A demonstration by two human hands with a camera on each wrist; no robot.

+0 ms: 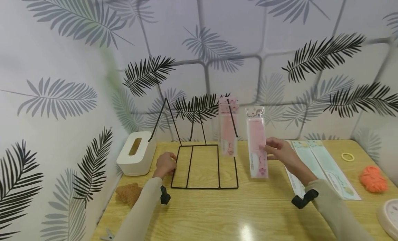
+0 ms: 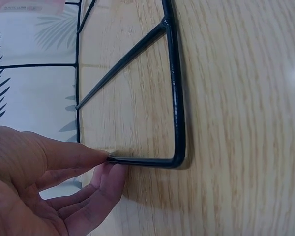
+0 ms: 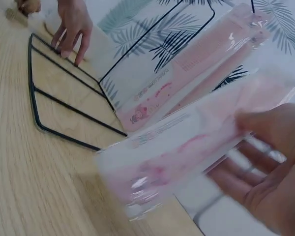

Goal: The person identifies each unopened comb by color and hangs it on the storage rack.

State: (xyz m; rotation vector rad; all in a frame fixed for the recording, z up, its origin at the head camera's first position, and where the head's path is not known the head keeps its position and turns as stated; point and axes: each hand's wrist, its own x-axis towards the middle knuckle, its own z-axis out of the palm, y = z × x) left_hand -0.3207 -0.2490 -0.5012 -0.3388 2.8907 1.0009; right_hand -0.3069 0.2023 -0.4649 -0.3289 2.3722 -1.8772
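My left hand pinches the left side of the base of a black wire display rack. In the left wrist view the thumb and fingertips hold the thin wire near its corner. A pink comb in a clear printed packet is held upright by my right hand, thumb on the front, just right of the rack. Pink comb packets hang from the rack's right hook; the right wrist view shows them overlapping. The left and middle hooks carry nothing.
A white tissue box stands left of the rack, with a brown fuzzy item in front. Pale green packets lie at right, near a yellow ring, an orange fluffy bundle and a pink round object. A patterned wall stands behind.
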